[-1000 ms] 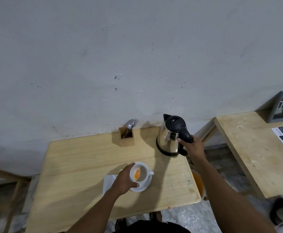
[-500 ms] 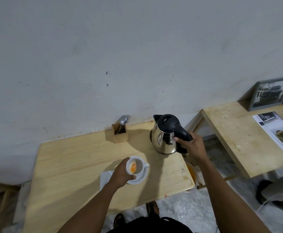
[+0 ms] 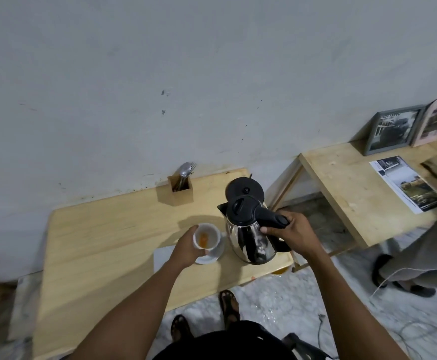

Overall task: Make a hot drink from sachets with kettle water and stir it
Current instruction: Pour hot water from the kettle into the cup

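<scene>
The head view looks down on a wooden desk [image 3: 103, 245] set against a grey wall [image 3: 186, 74]. The right hand [image 3: 294, 233] is wrapped tightly around the black handle of a steel kettle [image 3: 248, 237], which is held clear of its round black base [image 3: 244, 189]; the base sits on the desk just behind the kettle. The kettle's black lid is down and its spout points left toward the cup. The left hand [image 3: 187, 249] grips a white cup [image 3: 207, 237] around its left side, fingers curled on the wall of the cup. The cup is tilted slightly toward the camera above a white saucer [image 3: 209, 258]; whether it touches the saucer cannot be told. Orange powder [image 3: 204, 239] lies inside the cup. The saucer rests near the front right part of the desk, just beside a white napkin [image 3: 164, 255] that lies flat to its left. A wooden holder [image 3: 181, 190] stands at the back edge of the desk against the wall, with a spoon [image 3: 185, 169] and a fork upright in it. A second wooden desk [image 3: 355, 188] stands to the right, well apart, carrying a framed picture [image 3: 391, 129] leaned on the wall and a printed sheet [image 3: 407, 184] lying flat. The person's sandalled feet [image 3: 229, 305] show on the pale floor below the front edge.
</scene>
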